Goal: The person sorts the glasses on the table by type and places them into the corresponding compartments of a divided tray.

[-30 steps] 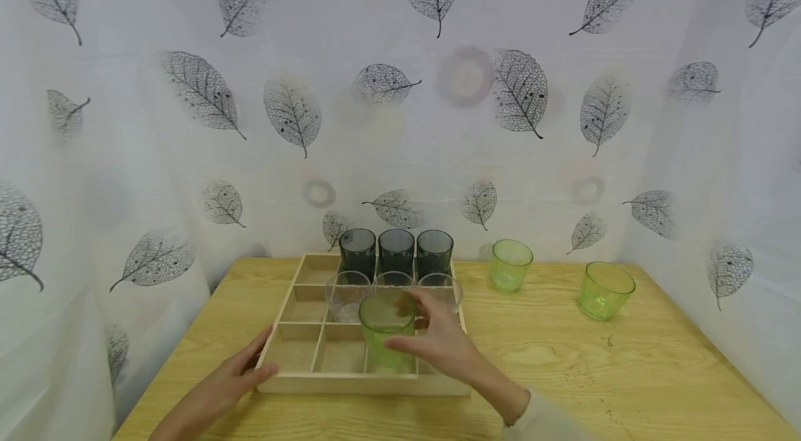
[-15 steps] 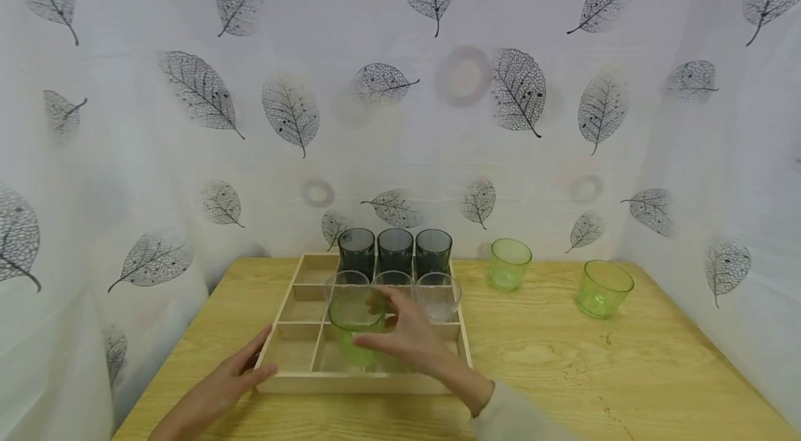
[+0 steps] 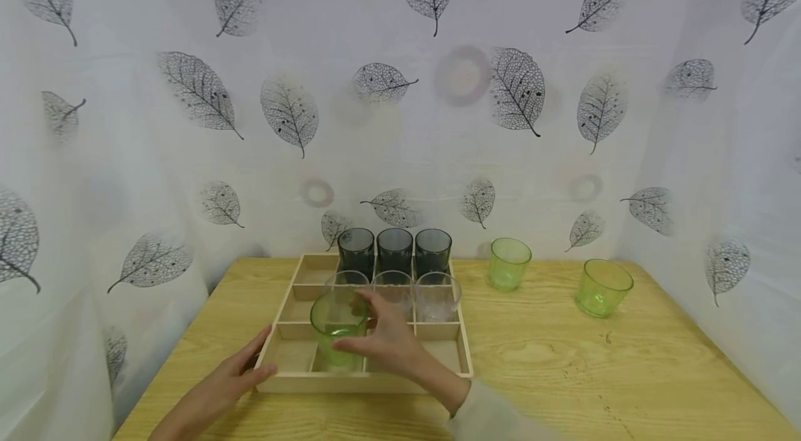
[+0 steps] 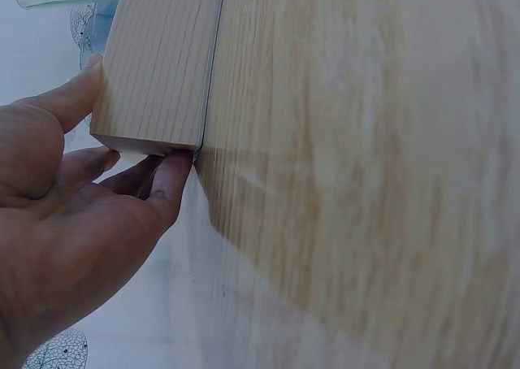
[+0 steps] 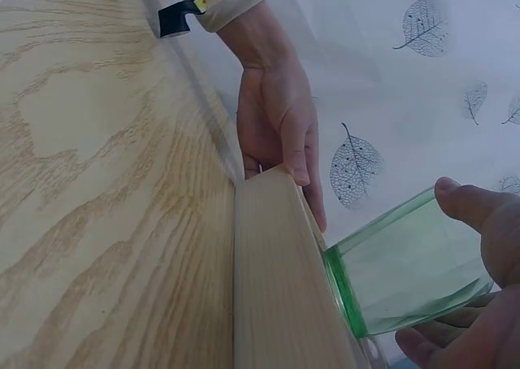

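A green glass [image 3: 332, 350] is held between the thumb and fingers of my right hand [image 3: 394, 347], above the second compartment from the left in the front row of a wooden divided tray [image 3: 350, 383]. In the right wrist view, the green glass [image 5: 406, 263] has its thick base near the tray's front wall [image 5: 280, 280]. My left hand [image 3: 215, 385] grips the tray's front left corner, with the thumb on one side and fingers round the other. Dark grey glasses [image 3: 394, 257] stand in the back row, clear glasses [image 3: 436, 302] in the middle row.
Two more green glasses stand on the wooden table [image 3: 538, 371] right of the tray: one green glass near the back [image 3: 510, 267], another farther right [image 3: 603, 291]. A white leaf-print curtain [image 3: 400, 149] hangs behind and along both sides.
My right hand has carried the green glass leftward, from over the third front compartment to over the second. The left hand stays at the tray corner.
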Tool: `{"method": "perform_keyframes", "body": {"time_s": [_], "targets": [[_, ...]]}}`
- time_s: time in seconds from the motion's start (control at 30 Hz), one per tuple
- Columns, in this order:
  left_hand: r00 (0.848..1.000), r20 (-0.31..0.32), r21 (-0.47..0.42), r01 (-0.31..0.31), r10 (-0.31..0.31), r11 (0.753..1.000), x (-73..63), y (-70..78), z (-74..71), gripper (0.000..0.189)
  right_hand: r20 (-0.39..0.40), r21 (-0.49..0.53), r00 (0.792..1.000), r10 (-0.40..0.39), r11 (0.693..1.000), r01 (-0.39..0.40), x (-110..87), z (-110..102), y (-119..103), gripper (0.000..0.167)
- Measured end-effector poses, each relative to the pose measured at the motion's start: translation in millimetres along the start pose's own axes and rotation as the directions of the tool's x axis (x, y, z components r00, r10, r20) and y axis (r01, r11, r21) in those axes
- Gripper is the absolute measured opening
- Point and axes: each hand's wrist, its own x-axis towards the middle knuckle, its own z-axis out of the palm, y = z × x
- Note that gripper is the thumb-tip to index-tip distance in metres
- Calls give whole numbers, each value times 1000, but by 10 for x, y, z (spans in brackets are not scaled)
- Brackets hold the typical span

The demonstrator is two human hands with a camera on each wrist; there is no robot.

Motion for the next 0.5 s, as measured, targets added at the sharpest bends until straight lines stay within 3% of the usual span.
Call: {"method": "perform_keyframes", "body": {"time_s": [0.23, 0.5], "targets": [[1000, -8, 13, -30, 30, 999, -13, 5, 1, 84, 16, -21, 1000, 12, 1000, -11, -53, 35, 54, 88], [999, -4, 26, -35, 35, 999, -5, -21, 4, 82, 44, -130, 999, 5, 991, 0, -103, 58, 112, 85]]}}
